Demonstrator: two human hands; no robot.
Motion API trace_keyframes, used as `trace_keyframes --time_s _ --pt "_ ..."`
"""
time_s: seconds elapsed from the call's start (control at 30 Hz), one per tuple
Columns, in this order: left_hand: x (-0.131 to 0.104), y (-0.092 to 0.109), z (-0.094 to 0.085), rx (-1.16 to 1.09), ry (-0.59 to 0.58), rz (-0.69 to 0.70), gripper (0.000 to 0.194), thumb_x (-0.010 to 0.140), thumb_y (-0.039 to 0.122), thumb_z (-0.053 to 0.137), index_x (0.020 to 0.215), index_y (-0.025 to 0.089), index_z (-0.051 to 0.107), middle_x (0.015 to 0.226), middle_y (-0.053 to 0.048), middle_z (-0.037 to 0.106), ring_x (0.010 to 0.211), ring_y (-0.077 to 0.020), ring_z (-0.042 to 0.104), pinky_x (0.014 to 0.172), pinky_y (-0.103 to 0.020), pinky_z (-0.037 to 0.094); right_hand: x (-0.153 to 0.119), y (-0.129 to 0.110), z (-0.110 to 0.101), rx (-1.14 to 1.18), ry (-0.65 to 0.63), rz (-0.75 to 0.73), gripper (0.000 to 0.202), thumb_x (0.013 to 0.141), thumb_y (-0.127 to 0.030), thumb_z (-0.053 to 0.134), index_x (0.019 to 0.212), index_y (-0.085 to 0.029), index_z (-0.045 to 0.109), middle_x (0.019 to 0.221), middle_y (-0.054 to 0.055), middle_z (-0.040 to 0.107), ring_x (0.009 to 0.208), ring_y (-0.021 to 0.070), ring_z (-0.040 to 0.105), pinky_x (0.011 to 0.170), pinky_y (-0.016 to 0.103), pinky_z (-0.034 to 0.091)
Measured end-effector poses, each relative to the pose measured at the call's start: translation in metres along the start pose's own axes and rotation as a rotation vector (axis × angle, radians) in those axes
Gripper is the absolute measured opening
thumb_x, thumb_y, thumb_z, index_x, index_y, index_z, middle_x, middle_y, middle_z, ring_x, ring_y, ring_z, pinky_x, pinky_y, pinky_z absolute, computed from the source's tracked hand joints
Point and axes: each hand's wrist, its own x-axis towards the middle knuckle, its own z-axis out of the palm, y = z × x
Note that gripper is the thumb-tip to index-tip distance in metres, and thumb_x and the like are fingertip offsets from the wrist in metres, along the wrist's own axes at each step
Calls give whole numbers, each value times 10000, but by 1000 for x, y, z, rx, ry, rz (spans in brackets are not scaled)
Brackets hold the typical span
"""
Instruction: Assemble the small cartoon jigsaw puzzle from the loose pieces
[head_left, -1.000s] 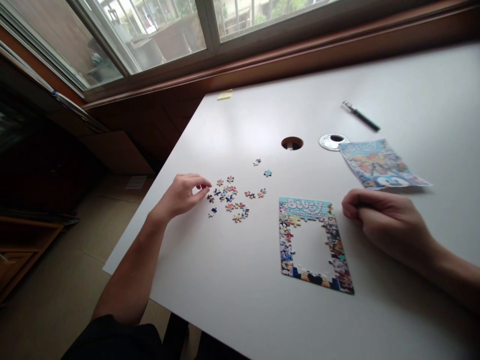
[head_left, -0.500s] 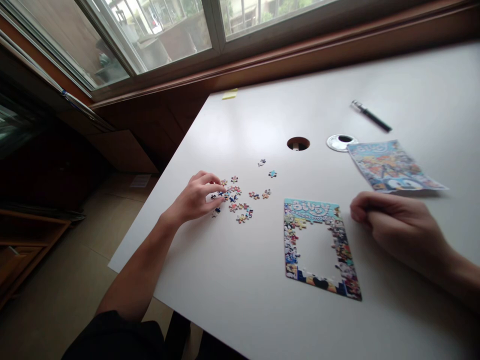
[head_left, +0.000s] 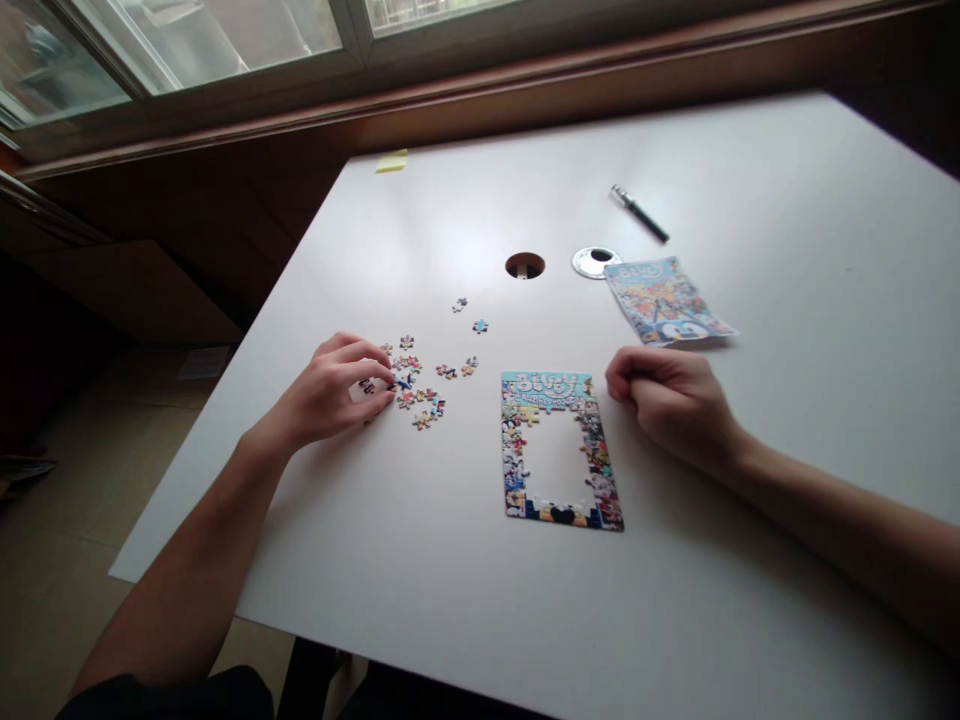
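My left hand point(head_left: 319, 395) is at the left edge of a loose heap of jigsaw pieces point(head_left: 422, 398). Its thumb and forefinger nearly meet on a small dark puzzle piece point(head_left: 391, 386), mostly hidden by the fingertips. My right hand point(head_left: 675, 400) rests on the table as a loose fist, and nothing shows in it. Just left of that fist lies the partly filled puzzle point(head_left: 607, 478), its border joined around a bare white middle. Several single pieces, one of them light blue point(head_left: 480, 326), lie beyond the heap.
A creased picture sheet point(head_left: 667, 300) lies beyond my right hand, near a black pen point(head_left: 641, 215). The white table point(head_left: 420, 600) has a round cable hole point(head_left: 525, 266) and a silver ring cover point(head_left: 592, 263). A yellow sticky note point(head_left: 391, 161) is at the far edge, below the window.
The view has turned right, so everything sits further left in the picture. My left thumb and forefinger have drawn closer together at the heap. My right hand stays in a fist.
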Motion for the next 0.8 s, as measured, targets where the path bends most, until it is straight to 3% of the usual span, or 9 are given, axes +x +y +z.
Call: trace_keyframes --time_s 0.27,0.53,0.7,0.8 --pt "0 0 2 -19 -16 -34 67 850 285 655 868 246 708 949 -13 732 1010 -214 612 962 -379 447 1 -1 0 -8 -1 -3 190 602 -55 384 554 -206 489 552 -13 487 570 131 434 572 277 318" --pt "0 8 -3 -33 -29 -84 186 814 156 606 976 226 667 988 -26 712 1041 -215 604 1001 -369 426 -1 1 0 -11 14 -22 188 626 -56 383 573 -188 506 566 -22 498 579 119 430 576 281 299" --pt "0 6 -4 13 85 -147 226 818 65 526 929 211 658 951 -17 711 979 -196 623 972 -360 438 -1 3 0 -14 10 -10 190 626 -62 381 574 -196 506 567 -22 501 576 126 431 573 286 297" --pt "0 2 -3 63 125 -177 172 861 115 548 925 212 675 957 -22 722 971 -208 614 953 -375 444 -1 4 -1 -22 6 -7 190 620 -65 386 575 -200 511 566 -22 504 578 133 433 573 290 298"
